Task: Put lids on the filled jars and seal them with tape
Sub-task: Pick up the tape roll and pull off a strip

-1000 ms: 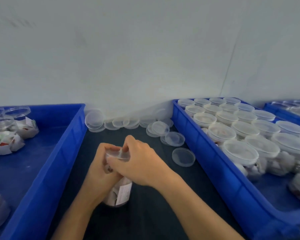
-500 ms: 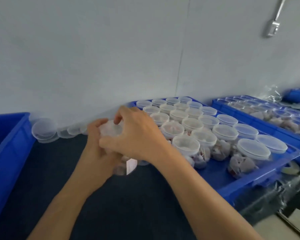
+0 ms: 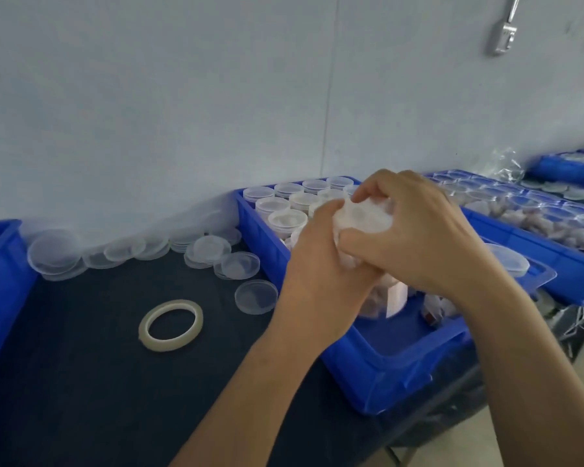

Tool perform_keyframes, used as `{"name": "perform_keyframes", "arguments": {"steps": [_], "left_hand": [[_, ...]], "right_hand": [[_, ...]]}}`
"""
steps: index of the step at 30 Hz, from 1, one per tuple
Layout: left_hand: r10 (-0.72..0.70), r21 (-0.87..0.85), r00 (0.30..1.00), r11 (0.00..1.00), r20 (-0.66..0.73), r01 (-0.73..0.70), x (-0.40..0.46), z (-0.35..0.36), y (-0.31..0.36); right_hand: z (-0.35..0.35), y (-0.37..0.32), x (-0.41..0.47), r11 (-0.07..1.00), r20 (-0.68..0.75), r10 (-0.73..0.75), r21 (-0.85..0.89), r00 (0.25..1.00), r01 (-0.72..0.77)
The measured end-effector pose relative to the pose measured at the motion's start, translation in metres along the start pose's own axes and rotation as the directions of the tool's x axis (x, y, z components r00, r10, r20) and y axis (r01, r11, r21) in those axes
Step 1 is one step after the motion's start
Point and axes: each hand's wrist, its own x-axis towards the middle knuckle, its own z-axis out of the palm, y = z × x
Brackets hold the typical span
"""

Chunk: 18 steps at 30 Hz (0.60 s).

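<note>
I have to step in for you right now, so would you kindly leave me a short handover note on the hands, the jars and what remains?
Left hand grips the filled jar from the side; right hand curls over its lid, pressing it on. The jar is held above the near end of the blue bin.
That bin holds rows of lidded jars.
Tape roll lies flat on the dark table, untouched.
Spare lids lie loose along the wall.
Left: I cannot tell whether this lid is fully seated or whether any jar is taped; finish pressing, then tape.
</note>
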Motion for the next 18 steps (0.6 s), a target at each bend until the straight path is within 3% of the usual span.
{"name": "perform_keyframes", "arguments": {"steps": [4,9,18], "left_hand": [[-0.081,0.062,0.996,0.995,0.044,0.078,-0.010,0.012,-0.020],[-0.082,0.337,0.994,0.940,0.067,0.055,-0.014,0.017,-0.049],[-0.045,0.343,0.999,0.939,0.017,0.036,-0.025,0.024,-0.073]], "right_hand": [[0.021,0.022,-0.012,0.998,0.054,0.062,-0.014,0.997,-0.061],[0.048,0.038,-0.024,0.991,0.206,0.134,-0.021,0.969,-0.132],[0.060,0.048,-0.036,0.990,0.366,0.138,-0.028,0.920,-0.138]]}}
